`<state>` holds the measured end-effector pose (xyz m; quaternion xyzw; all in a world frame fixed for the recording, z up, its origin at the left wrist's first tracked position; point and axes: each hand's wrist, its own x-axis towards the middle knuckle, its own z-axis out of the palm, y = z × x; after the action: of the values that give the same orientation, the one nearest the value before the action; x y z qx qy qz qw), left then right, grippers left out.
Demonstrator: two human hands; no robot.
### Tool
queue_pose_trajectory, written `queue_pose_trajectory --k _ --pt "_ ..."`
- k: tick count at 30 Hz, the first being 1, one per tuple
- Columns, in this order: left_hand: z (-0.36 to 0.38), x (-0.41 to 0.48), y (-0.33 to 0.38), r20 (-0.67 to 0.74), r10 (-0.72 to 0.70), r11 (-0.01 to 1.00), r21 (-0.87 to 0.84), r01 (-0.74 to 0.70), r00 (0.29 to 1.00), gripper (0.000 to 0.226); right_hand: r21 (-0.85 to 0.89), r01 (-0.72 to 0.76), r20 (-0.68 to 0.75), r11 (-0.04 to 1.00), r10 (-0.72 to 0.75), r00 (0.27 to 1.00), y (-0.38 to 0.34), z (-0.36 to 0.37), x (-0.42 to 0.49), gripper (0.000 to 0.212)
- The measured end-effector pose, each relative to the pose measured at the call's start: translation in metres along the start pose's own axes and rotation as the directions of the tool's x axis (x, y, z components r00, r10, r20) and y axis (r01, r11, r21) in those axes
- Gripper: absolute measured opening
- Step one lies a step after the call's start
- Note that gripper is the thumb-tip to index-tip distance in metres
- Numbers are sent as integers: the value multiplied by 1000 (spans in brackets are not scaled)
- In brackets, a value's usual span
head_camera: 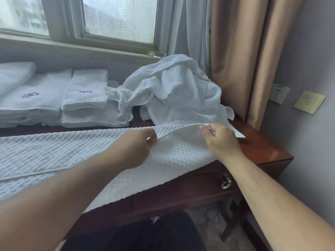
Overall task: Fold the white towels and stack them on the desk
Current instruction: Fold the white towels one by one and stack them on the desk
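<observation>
White quilted towel (54,154) is spread along the front of the brown wooden table (262,147), and its near side is hung over the table's edge. Its far edge is pinched and lifted a little by the left grip (139,147) and the right grip (219,140). Behind it, a messy heap of white towels (174,87) is piled. Folded white towel stacks (85,98) are set left of the heap.

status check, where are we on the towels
Left grip and right grip pinch far edge of spread towel. Folded stacks back left. Unfolded heap close behind.
</observation>
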<state>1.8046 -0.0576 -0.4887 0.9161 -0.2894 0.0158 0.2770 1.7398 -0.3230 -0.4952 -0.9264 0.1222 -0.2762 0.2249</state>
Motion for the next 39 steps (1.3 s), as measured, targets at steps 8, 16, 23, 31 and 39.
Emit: queue_pose_trajectory --k 8,16,23,31,39 --pt "-17 56 -9 -22 201 913 366 -179 979 13 -16 -79 -104 997 77 992 14 12 37 44" --pt "-14 114 -25 106 361 780 511 -362 927 18 -79 -140 -20 987 139 990 29 29 74 35" --pt "19 137 -45 198 393 714 550 -434 898 20 -286 -220 154 933 271 950 47 47 85 25" --pt "25 113 -70 37 237 880 415 -231 971 30 -386 -72 -100 920 36 994 12 60 63 12" --pt "-64 -2 -157 -48 -163 887 431 167 985 63 34 306 196 951 -307 931 -108 122 22 17"
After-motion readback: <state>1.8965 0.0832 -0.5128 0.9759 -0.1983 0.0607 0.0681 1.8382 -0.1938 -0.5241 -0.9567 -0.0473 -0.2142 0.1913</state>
